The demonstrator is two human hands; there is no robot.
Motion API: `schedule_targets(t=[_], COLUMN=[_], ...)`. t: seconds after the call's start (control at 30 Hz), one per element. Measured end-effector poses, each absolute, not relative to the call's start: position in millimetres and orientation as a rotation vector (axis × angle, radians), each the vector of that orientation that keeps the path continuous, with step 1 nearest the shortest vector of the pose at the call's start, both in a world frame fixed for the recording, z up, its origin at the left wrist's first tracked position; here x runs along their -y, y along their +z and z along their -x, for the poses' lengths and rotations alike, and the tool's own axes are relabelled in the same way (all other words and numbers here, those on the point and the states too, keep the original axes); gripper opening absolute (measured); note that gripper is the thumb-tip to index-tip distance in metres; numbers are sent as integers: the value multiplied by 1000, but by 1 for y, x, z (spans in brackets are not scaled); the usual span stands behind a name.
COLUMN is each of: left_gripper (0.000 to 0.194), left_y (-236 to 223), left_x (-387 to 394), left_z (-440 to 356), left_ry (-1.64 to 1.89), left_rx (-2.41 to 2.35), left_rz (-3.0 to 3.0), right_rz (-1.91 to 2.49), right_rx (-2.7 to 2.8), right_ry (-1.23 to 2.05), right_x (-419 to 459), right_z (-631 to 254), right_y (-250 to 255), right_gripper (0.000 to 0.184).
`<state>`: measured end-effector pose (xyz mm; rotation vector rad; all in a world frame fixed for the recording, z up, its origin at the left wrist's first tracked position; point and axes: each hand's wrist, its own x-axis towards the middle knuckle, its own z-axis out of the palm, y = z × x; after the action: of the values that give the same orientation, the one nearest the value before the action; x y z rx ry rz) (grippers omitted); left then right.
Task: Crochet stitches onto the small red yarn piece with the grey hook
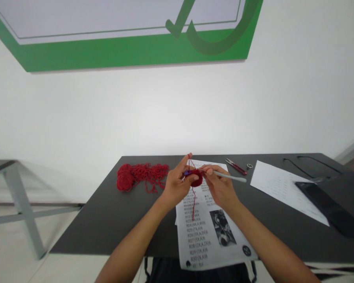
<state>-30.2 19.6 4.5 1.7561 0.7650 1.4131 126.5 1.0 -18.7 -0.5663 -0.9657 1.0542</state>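
Between my hands is a small round piece of dark red crochet (197, 179), held above a printed pattern sheet (200, 251). My left hand (177, 182) pinches its left side, with red yarn looped over the raised index finger. A small purple thing, perhaps a stitch marker (187, 173), sits by the left fingers. My right hand (220, 184) grips a crochet hook (231, 177) with a pale grey handle, its tip at the top edge of the crochet. A red yarn tail (194, 202) hangs down over the sheet.
A red yarn ball (124, 178) with loose tangled yarn (150, 175) lies to the left on the dark table (106, 224). To the right are thread snips (236, 167), a small ring (249, 166), another paper (283, 192), glasses (301, 167) and a black phone (327, 208).
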Motion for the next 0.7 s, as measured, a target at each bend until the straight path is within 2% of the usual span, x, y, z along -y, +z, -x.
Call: schedule_targets(t=[0.33, 0.5, 0.7], left_gripper=[80, 82, 81], left_y=[5, 3, 5], left_x=[-13, -14, -14], left_z=[25, 25, 26], left_ry=[1293, 1287, 1291], left_rx=[-753, -719, -737], left_rz=[-1740, -1699, -1711], right_rz=[774, 778, 773], right_rx=[1117, 1182, 1265], right_ry=[758, 647, 567], right_x=[7, 12, 14], right_z=[-134, -135, -138], right_y=[-12, -4, -3], right_gripper=[19, 23, 19])
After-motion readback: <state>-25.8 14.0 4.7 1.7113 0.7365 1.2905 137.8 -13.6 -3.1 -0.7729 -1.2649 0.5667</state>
